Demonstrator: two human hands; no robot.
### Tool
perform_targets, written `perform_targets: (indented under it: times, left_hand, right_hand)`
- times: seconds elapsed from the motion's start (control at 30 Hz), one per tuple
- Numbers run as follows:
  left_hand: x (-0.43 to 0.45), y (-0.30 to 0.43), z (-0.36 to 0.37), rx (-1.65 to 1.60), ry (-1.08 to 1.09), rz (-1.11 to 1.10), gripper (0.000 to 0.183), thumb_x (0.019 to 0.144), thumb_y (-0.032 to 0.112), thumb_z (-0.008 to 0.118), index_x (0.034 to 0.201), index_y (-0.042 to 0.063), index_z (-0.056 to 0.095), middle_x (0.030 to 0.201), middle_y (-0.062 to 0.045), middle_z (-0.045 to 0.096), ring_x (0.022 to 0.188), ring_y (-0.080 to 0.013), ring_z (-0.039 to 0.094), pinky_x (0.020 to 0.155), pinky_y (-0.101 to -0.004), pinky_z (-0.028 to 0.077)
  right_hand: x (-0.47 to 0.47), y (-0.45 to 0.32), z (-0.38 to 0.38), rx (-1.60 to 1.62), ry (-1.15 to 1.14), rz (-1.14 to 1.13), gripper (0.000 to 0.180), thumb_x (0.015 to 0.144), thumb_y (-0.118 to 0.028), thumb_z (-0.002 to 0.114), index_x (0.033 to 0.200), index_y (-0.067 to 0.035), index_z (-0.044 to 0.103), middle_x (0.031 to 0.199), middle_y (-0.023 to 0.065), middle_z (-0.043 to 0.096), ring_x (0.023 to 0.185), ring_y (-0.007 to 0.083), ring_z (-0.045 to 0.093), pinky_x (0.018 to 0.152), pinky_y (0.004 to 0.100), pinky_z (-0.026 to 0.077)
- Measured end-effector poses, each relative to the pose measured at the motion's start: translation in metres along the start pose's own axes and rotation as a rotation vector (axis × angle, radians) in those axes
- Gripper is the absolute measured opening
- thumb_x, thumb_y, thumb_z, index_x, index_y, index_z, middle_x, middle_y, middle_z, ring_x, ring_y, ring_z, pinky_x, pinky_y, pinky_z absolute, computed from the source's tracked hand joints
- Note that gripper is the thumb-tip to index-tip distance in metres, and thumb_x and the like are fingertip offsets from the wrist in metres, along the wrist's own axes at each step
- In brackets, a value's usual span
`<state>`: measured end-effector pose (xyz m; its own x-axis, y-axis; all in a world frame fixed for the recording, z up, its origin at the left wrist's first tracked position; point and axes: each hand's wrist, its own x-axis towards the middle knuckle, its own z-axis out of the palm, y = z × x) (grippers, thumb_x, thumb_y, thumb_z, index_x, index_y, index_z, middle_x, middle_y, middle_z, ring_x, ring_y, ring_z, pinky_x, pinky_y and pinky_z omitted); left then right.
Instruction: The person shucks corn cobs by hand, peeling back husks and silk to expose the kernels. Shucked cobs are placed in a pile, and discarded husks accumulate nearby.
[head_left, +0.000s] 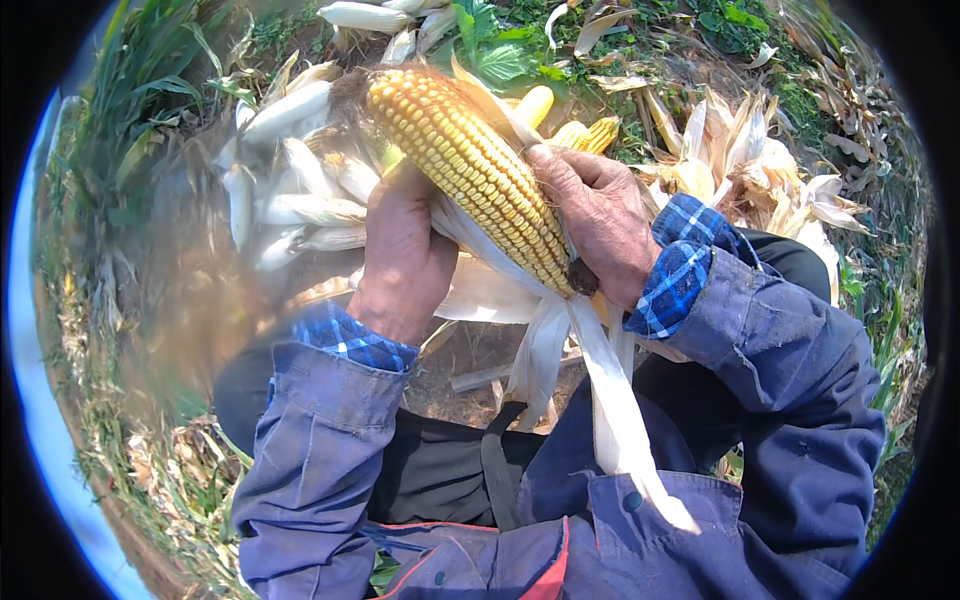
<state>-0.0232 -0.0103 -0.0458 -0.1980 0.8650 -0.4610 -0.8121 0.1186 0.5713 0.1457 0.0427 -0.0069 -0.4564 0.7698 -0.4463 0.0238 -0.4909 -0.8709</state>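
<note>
Between my hands a large ear of yellow corn (472, 172) lies aslant, its kernels bare. My left hand (409, 247) holds it from below and the left, the fingertips hidden behind it. On the right side, my right hand (596, 214) pinches a strip of pale dry husk (499, 109) between thumb and fingers. Other peeled husk leaves (611, 390) hang from the base of the ear towards my lap. Brown silk (349, 86) clings around the tip.
Several ears in pale husks (300, 172) are piled at the left, more (367, 16) at the top. Bare yellow ears (585, 135) lie behind my right hand. A heap of dry husks (742, 157) is at the right. Grass and green plants (499, 60) surround them.
</note>
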Motion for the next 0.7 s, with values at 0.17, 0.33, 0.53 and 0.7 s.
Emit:
perform_targets:
  times: [0.17,0.33,0.53,0.7]
  left_hand:
    - [0.0,-0.01,-0.022,0.902,-0.243,0.512,0.028,0.088,0.006,0.064,0.116,0.002,0.061,0.114,-0.016,0.065,0.107,-0.0335,0.062,0.091,-0.0418,0.049]
    - [0.004,-0.015,-0.019,1.01,-0.1,0.674,0.018,0.09,0.006,0.064,0.107,0.0,0.061,0.098,-0.009,0.068,0.089,-0.0225,0.066,0.076,-0.0349,0.052]
    - [-0.011,-0.001,0.011,1.197,0.054,0.989,0.018,0.086,0.007,0.07,0.102,0.002,0.064,0.085,-0.011,0.071,0.079,-0.0204,0.07,0.072,-0.0337,0.052]
    - [-0.026,0.007,0.035,0.783,0.103,0.512,0.024,0.099,0.018,0.057,0.112,0.0,0.065,0.091,-0.004,0.068,0.079,-0.0087,0.06,0.066,-0.0211,0.044]
  right_hand:
    - [0.001,0.007,-0.002,-0.163,-0.027,-0.082,0.031,0.101,-0.02,0.059,0.117,0.006,0.065,0.099,0.0094,0.072,0.085,0.0101,0.068,0.074,0.0238,0.056]
    - [-0.001,0.007,-0.001,-0.01,-0.02,-0.22,0.024,0.101,-0.016,0.058,0.111,0.005,0.066,0.096,0.0079,0.072,0.082,0.0094,0.067,0.071,0.0225,0.056]
    - [0.009,0.006,-0.005,-0.167,0.067,-0.185,0.027,0.101,-0.02,0.059,0.105,0.005,0.067,0.091,0.0052,0.07,0.078,0.0073,0.063,0.068,0.0235,0.053]
    - [0.024,0.007,-0.013,-0.43,0.288,-0.213,0.03,0.096,-0.023,0.059,0.097,0.006,0.067,0.075,0.0147,0.068,0.067,0.0152,0.061,0.062,0.0347,0.051]
